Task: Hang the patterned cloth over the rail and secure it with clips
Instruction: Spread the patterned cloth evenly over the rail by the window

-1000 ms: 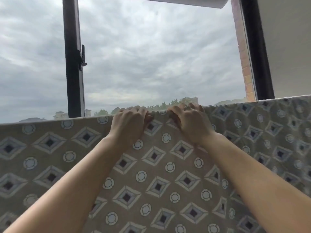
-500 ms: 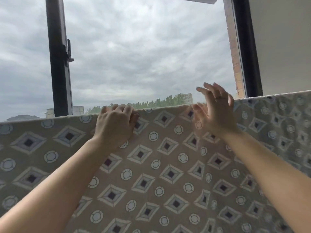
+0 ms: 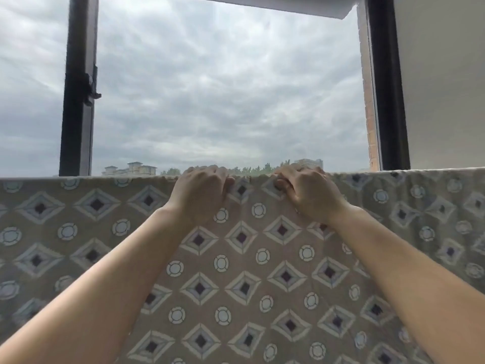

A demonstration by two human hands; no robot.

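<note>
The right hand (image 3: pixel 309 195) is back on the patterned cloth (image 3: pixel 236 261). Half a second ago it hangs lifted clear of the top edge with its fingers spread. Now it sits on that edge again, fingers curled over the fold and the thumb tucked against the near face, pinching the fabric. The left hand (image 3: pixel 202 191) keeps its place through all three moments, fingers hooked over the same edge and gripping it, just beside the right with a short stretch of cloth between them.

The cloth hangs in a broad sheet across the lower view, its top edge running nearly level from side to side below the open window. The rail itself is hidden — the fabric covers it entirely, so how much cloth falls on the far side cannot be told. The dark window frame (image 3: pixel 77 101) stands at the left, with cloudy sky beyond.

The lift and return read as a re-grip, most likely to shift or even out the fold along the rail. The draping step looks close to done, the hang fairly flat on the near side. No clips show anywhere — so securing is judged not yet begun, and one hand will have to let go to fetch one.
</note>
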